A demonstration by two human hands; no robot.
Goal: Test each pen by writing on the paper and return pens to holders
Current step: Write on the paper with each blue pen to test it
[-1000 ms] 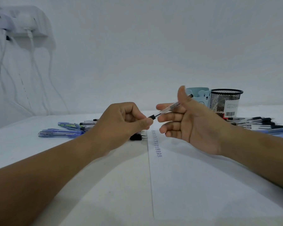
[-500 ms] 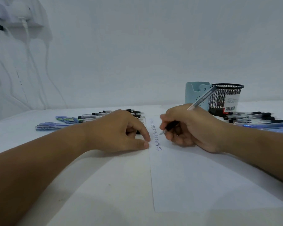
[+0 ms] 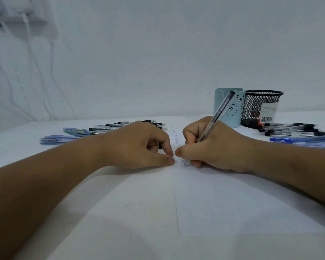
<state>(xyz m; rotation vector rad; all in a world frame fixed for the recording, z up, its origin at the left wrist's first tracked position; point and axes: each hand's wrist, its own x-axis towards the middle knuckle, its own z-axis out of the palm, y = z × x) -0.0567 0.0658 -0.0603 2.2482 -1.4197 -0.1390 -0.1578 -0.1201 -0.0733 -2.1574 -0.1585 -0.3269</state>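
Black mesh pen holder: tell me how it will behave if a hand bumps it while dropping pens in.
The black mesh pen holder looks light: open wire mesh, with no pens showing above its rim. It stands upright on a wide round base, so it would probably slide rather than tip. It sits close beside the blue bear pen holder, which might stop it on that side.

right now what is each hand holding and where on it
The right hand holds a pen low on its barrel, near the tip. The left hand rests by the paper; whether it holds anything cannot be told.

A right hand (image 3: 214, 147) grips a clear pen (image 3: 217, 115), tip down on white paper (image 3: 233, 207) beside a column of written words; the left hand (image 3: 139, 145), fingers curled, rests at the paper's left edge
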